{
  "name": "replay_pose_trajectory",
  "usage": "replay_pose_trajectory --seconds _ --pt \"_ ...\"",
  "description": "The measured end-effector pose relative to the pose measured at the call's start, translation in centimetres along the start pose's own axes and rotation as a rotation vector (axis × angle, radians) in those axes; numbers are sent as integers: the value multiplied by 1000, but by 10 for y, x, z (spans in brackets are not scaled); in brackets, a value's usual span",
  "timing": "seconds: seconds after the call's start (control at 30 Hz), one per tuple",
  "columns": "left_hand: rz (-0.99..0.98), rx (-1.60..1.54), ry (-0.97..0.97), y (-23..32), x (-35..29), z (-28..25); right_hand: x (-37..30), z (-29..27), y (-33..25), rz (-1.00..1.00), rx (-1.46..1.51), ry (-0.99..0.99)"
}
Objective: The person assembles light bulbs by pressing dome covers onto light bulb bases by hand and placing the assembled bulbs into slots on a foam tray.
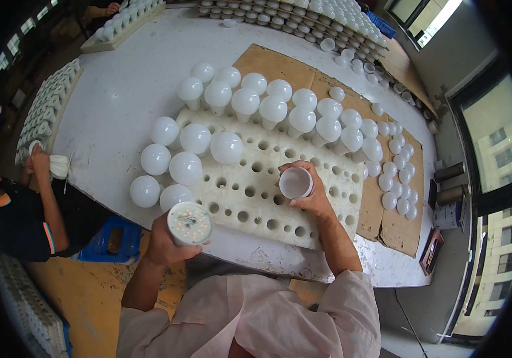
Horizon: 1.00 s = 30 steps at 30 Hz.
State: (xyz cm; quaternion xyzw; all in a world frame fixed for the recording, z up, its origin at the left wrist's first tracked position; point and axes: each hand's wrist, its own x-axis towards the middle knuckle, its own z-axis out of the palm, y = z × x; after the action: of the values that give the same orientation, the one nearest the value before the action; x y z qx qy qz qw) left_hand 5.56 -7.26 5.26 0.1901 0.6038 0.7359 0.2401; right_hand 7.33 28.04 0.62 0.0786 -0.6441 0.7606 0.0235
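Note:
In my left hand (pixel 163 241) is an LED bulb body (pixel 190 223), its round board with small yellow chips facing up. My right hand (pixel 315 200) grips a white bulb cover (pixel 295 182) with its open side toward me. The two parts are apart. Between and beyond my hands lies a pale foam tray (pixel 250 209) with rows of round holes. White globe bulbs (pixel 273 108) stand along the tray's far side, and more bulbs (pixel 185 167) fill its left end. Many holes in the middle and near part show bare.
Loose white covers (pixel 389 183) lie on brown cardboard (pixel 387 230) to the right. Stacked layers of covers (pixel 304 18) stand at the far edge. A co-worker (pixel 20 218) sits at the left by a tray of parts (pixel 44 110). A blue stool (pixel 110 241) stands below the table.

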Motion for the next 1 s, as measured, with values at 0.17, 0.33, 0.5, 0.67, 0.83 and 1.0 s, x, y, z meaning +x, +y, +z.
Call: replay_pose_trajectory --seconds 0.17,0.33,0.5,0.67,0.83,1.0 --pt "15 205 -135 -63 68 53 -2 8 -7 94 34 -73" --pt "-66 214 -240 -69 90 56 -4 1 -9 72 -78 -156" --pt "-30 254 -271 -59 87 59 -5 6 -11 74 -184 -207" --pt "-27 252 -273 -63 86 57 -6 6 -8 82 -219 -212" --pt "-81 281 -267 -65 87 56 -5 8 -7 72 -238 -227" --pt "-78 292 -274 -67 89 55 -6 10 -8 86 -248 -240"
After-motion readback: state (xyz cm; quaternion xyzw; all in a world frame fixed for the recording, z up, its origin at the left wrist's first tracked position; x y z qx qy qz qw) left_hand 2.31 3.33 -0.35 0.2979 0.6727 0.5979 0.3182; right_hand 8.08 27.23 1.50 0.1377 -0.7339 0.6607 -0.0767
